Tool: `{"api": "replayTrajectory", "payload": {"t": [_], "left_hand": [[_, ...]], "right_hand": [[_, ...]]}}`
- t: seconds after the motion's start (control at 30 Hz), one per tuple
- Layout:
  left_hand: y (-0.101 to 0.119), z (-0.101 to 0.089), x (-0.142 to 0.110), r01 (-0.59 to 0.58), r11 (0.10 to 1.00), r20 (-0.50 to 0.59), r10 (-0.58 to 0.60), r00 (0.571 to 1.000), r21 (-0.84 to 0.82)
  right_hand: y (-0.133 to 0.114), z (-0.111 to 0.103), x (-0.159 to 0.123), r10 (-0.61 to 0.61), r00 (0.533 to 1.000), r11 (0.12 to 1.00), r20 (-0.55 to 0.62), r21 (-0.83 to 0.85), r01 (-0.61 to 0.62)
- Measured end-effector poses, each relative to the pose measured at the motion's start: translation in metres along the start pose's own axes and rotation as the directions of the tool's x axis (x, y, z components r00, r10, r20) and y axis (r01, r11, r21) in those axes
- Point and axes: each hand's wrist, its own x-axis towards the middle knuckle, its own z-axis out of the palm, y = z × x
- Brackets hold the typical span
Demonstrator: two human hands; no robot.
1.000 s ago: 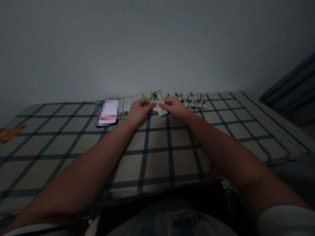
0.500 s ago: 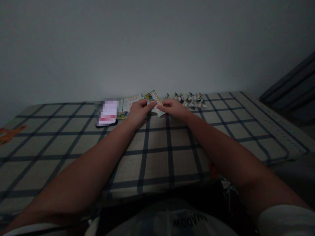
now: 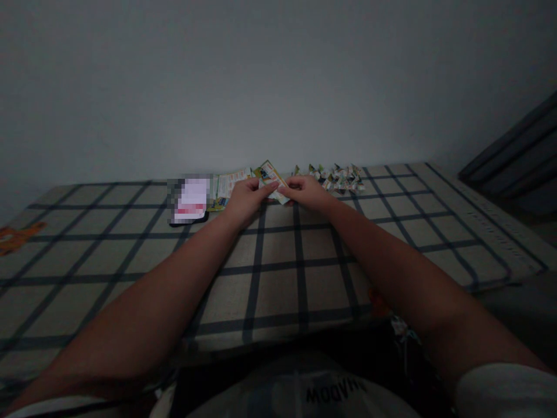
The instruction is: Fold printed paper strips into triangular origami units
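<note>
A small printed piece of paper (image 3: pixel 268 172), green, white and orange, is pinched between both my hands above the far part of the table. My left hand (image 3: pixel 246 198) grips its left side, thumb on top. From the right, my right hand (image 3: pixel 306 193) holds the lower right edge between thumb and fingers. More printed sheets (image 3: pixel 228 184) lie just left of my left hand. Beyond my right hand sits a cluster of small folded paper pieces (image 3: pixel 343 178) with pointed corners. The fingers beneath the paper are mostly hidden.
A phone (image 3: pixel 189 200) with a lit, blurred screen lies left of the sheets. The checked cloth (image 3: pixel 278 284) covers the table up to the wall (image 3: pixel 278 81). Dark folds of fabric (image 3: pixel 517 145) hang at the right.
The paper has tilted slightly, its top corner shifting a little left. Both hands keep their grip and have barely moved.
</note>
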Motion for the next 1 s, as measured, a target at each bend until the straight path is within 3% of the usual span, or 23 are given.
{"api": "replayTrajectory", "payload": {"t": [0.13, 0.27, 0.37, 0.6, 0.8, 1.0], "left_hand": [[-0.005, -0.002, 0.003, -0.027, 0.998, -0.068, 0.031, 0.997, 0.05], [-0.009, -0.002, 0.004, -0.036, 0.997, -0.118, 0.044, 0.992, 0.071], [-0.005, 0.0, 0.003, -0.062, 0.998, -0.145, 0.066, 0.987, 0.027], [0.004, 0.003, 0.0, -0.036, 0.999, -0.147, 0.03, 0.989, -0.039], [0.006, 0.002, -0.001, -0.035, 0.999, -0.184, 0.034, 0.982, -0.002], [0.0, 0.004, 0.001, -0.012, 0.998, -0.183, -0.001, 0.983, -0.065]], "right_hand": [[-0.002, -0.003, -0.001, 0.003, 0.999, 1.0, 0.036, -0.019, -0.002], [-0.002, 0.0, 0.001, -0.015, 1.0, 0.997, 0.0, -0.071, 0.015], [-0.001, 0.002, 0.002, -0.013, 1.0, 1.0, 0.011, -0.018, 0.013], [-0.006, 0.001, -0.002, 0.041, 0.999, 0.998, 0.03, 0.048, -0.043], [-0.008, 0.004, -0.002, 0.052, 0.998, 0.995, 0.043, 0.078, -0.055], [-0.006, 0.0, -0.003, 0.02, 0.999, 0.999, 0.041, -0.05, -0.018]]}}
